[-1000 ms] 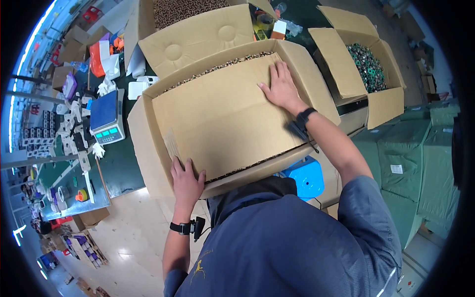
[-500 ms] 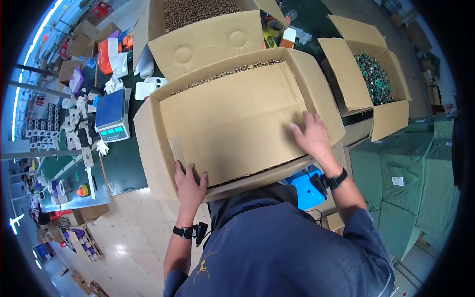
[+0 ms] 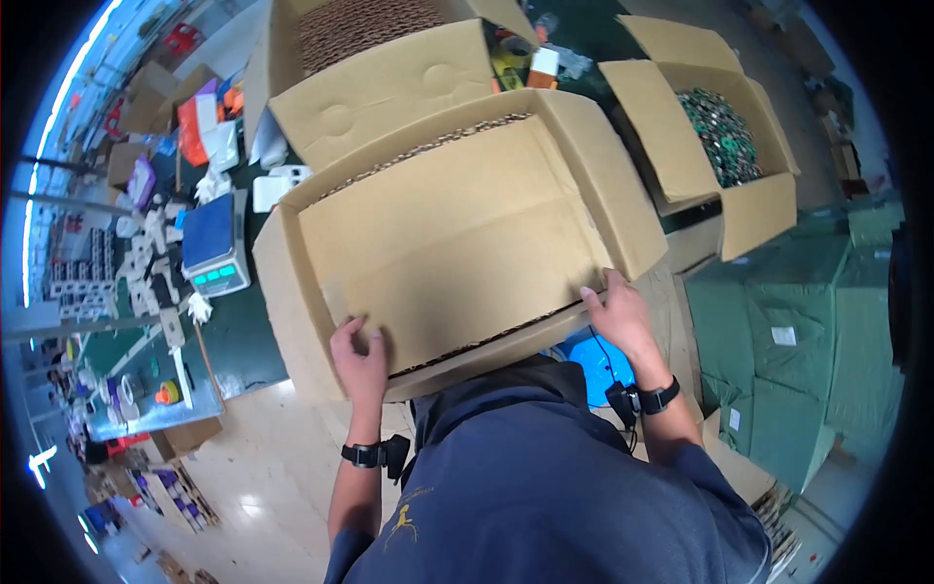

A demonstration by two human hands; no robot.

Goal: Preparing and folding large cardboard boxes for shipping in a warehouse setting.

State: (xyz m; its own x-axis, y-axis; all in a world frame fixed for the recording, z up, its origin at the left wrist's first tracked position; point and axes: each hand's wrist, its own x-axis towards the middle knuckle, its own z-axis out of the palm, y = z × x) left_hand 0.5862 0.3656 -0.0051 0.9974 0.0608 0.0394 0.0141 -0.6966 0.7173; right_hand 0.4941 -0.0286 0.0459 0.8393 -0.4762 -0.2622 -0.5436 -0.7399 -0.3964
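Observation:
A large open cardboard box [image 3: 457, 243] stands right in front of me, its inside covered by a flat cardboard sheet. My left hand [image 3: 362, 352] grips the near left edge of the box, fingers over the rim. At the near right corner my right hand [image 3: 619, 317] holds the edge of the box, fingers curled on the rim. Both wrists wear black bands.
Behind it stands a second open cardboard box [image 3: 370, 58]. An open box of small green parts [image 3: 725, 131] sits at the right. A blue scale [image 3: 215, 243] and many small items lie on the green bench at left. Green packages [image 3: 827, 341] are stacked at right; a blue object [image 3: 595, 358] is below the box.
My right hand has slid from the far right of the cardboard sheet down to the box's near right corner. My left hand stays on the near left edge.

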